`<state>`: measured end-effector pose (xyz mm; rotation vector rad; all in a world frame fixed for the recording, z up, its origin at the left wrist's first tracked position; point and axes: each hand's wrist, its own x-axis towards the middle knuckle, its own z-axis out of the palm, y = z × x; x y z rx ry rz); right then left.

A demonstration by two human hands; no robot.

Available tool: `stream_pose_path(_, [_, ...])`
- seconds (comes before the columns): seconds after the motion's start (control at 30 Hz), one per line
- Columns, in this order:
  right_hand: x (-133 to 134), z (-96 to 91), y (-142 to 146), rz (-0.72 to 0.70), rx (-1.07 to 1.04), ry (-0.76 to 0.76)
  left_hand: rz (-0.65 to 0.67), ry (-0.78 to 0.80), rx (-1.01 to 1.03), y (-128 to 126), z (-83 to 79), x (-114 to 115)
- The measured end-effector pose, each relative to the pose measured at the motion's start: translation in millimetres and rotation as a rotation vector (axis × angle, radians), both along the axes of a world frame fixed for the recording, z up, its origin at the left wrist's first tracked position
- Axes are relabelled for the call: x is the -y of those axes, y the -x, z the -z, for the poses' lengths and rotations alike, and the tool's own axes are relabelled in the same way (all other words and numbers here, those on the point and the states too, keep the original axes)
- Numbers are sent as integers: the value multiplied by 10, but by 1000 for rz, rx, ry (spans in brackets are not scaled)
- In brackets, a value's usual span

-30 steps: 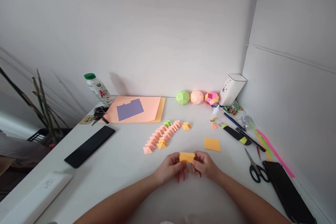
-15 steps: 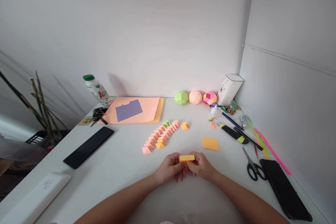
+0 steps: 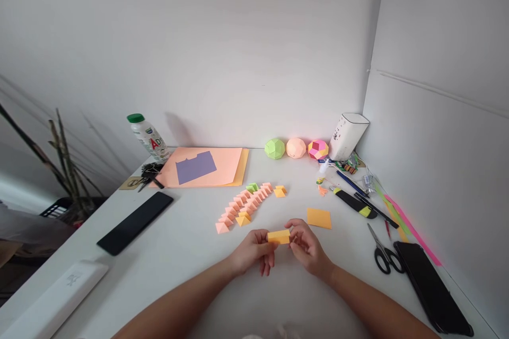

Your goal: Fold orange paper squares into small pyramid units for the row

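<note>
Both hands meet just above the white table [image 3: 186, 243] near its front edge. My left hand [image 3: 253, 251] pinches the left end of a small folded orange paper [image 3: 278, 236]. My right hand [image 3: 306, 247] grips the paper's right end with thumb and fingers closed on it. A flat orange paper square [image 3: 318, 218] lies just beyond my right hand. A curved row of several folded pink paper pieces [image 3: 244, 203], with green and orange ones among them, lies a little farther back to the left.
Peach sheets with a purple cut-out [image 3: 207, 166], a green-capped bottle [image 3: 146, 135] and keys sit back left. Three paper balls [image 3: 296, 148] and a white box [image 3: 348, 135] line the wall. Pens, a cutter, scissors [image 3: 382, 255] and a black phone [image 3: 431, 286] lie right; a black slab [image 3: 135, 221] left.
Both hands have shifted slightly left and away with the folded orange paper. My right fingers have moved over the paper's right end.
</note>
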<state>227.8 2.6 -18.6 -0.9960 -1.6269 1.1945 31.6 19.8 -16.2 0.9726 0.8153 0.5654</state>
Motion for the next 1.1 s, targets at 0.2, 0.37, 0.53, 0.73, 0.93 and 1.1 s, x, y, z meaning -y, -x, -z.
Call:
stream_pose_path(0.2, [-41, 80, 8, -45, 97, -180, 110, 11, -23, 15, -58, -21])
stream_pose_path(0.37, [-66, 121, 2, -42, 50, -152, 129, -16, -22, 30, -18, -13])
stream_pose_path(0.53, [-40, 63, -4, 2, -10, 42, -15, -32, 7, -10, 12, 0])
stream_pose_path(0.73, [-33, -1, 16, -62, 43, 220, -69, -99, -21, -16, -39, 11])
stream_pose_path(0.93, [-51, -2, 50, -80, 137, 197, 114, -108, -48, 59, 7, -5])
stream_pose_path(1.1, [-60, -10, 41, -98, 149, 196, 64, -112, 8, 34, 4, 25])
